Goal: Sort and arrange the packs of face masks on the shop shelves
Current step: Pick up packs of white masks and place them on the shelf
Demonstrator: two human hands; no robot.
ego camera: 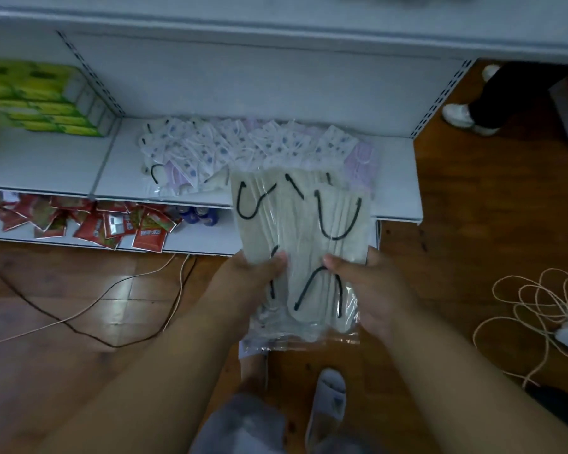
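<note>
Holding 1 beige mask pack (297, 244), 2 hands: left hand (253, 273), right hand (368, 283)

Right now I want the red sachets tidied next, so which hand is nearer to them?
Left. The left hand grips the mask packs just right of the red sachets on the bottom shelf; the right hand holds the packs' far side, further away.

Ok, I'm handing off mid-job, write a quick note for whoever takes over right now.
Left hand and right hand both grip the beige mask packs, held in front of the middle shelf.
White patterned mask packs and pink mask packs lie in a loose heap on that shelf.
Done: beige packs gathered in hand.
Left: place them, then tidy the heap by type.
</note>
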